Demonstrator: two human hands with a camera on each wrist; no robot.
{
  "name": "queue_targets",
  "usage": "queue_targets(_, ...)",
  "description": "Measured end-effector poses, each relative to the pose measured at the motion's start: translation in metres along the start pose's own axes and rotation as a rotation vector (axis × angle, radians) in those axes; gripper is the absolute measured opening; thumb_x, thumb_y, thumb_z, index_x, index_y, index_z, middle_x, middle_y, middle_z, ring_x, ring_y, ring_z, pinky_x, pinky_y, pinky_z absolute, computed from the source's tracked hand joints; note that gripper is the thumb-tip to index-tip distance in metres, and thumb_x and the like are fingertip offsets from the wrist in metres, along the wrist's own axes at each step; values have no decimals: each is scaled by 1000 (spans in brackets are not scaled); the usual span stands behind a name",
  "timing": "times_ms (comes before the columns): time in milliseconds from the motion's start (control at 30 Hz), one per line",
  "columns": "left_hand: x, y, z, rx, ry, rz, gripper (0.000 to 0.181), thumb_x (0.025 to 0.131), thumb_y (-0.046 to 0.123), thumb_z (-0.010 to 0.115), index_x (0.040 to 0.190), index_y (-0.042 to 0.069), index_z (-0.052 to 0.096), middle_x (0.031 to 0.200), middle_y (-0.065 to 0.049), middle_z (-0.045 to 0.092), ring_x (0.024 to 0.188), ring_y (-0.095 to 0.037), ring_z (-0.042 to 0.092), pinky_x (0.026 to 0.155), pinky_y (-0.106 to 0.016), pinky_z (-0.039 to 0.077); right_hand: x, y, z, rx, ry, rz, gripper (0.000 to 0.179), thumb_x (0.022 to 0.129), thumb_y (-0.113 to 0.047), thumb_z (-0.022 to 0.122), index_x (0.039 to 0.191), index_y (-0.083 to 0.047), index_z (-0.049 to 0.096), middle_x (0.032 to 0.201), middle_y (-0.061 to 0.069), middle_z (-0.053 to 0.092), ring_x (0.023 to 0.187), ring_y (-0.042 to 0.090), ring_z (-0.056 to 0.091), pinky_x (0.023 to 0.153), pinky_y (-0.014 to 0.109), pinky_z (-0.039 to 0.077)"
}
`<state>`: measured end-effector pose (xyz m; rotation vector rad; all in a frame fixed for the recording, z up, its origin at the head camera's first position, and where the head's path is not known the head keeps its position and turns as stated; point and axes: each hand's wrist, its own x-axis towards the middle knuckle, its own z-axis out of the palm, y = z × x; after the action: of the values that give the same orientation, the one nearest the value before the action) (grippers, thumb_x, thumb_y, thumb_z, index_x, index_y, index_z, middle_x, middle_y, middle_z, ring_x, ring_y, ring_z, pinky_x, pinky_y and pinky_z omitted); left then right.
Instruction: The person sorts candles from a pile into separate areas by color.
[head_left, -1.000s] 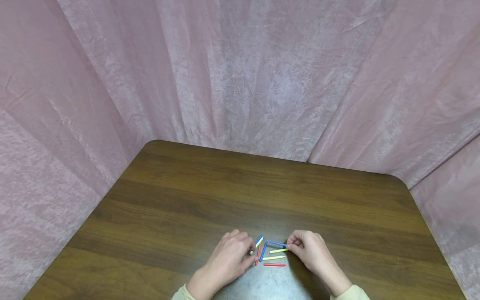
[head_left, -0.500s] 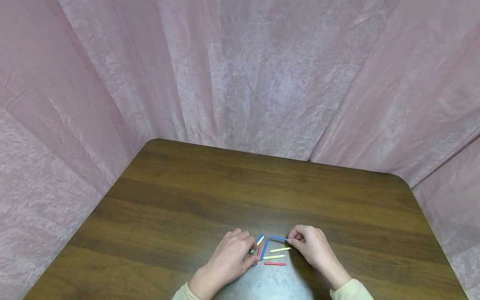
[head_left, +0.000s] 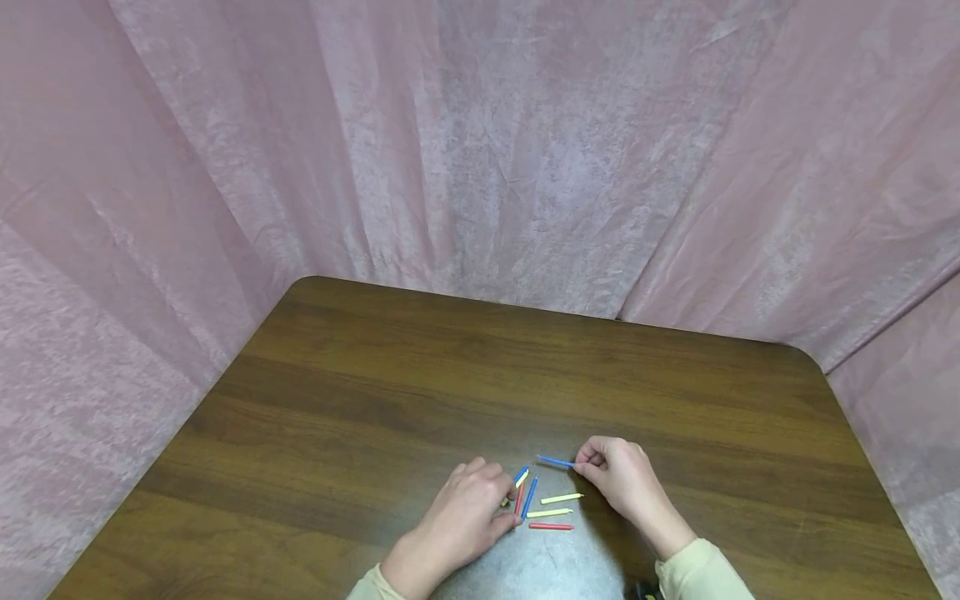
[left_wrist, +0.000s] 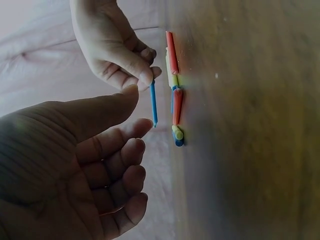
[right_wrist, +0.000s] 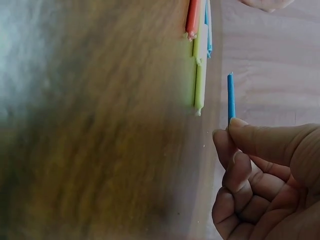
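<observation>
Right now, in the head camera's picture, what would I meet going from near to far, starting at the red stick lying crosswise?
Red stick → nearer yellow stick → farther yellow stick → blue stick pinched by the right hand → table's far edge → pink curtain.

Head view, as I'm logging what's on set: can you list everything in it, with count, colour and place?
Held stick: 1, blue, pinched in the right hand
Blue sticks: 2 more, blue, one mid-group, one at the left
Yellow sticks: 3, yellow, two at the right, one at the left partly hidden
Red sticks: 2, red, one nearest the person, one between the other blues
Table: 1, brown, under the sticks
Curtain: panel count unclear, pink, around the table
Dark thing: 1, mostly black, bottom edge, unidentifiable
Sleeves: 2, pale yellow, at the wrists
Left hand: 1, bare, by the left sticks
Right hand: 1, bare, right of the group
</observation>
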<state>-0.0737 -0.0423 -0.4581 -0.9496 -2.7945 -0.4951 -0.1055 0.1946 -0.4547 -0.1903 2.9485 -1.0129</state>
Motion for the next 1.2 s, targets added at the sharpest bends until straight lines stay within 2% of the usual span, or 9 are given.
queue_targets(300, 6, 2, -1, 29, -35, 0, 27, 73, 37, 82, 74, 18, 64, 72, 12, 48, 71, -9, 45, 63, -22, 35, 9, 3, 0, -4, 6, -15, 18, 78, -5, 77, 71, -16, 65, 64, -11, 58, 61, 4, 52, 63, 27, 44)
queue_targets(733, 10, 5, 1, 56, -62, 6, 24, 71, 34, 84, 74, 19, 66, 72, 12, 51, 72, -9, 47, 62, -22, 34, 20, 3, 3, -27, -5, -44, 20, 78, -6, 78, 69, -18, 65, 64, -12, 58, 63, 5, 51, 64, 29, 44)
queue_targets(1200, 16, 8, 6, 97, -108, -8, 30, 69, 36, 85, 67, 22, 58, 69, 12, 48, 71, -10, 46, 62, -24, 35, 34, 2, 6, -29, -29, -45, 20, 78, -7, 78, 68, -18, 64, 62, -12, 58, 62, 5, 51, 66, 31, 43)
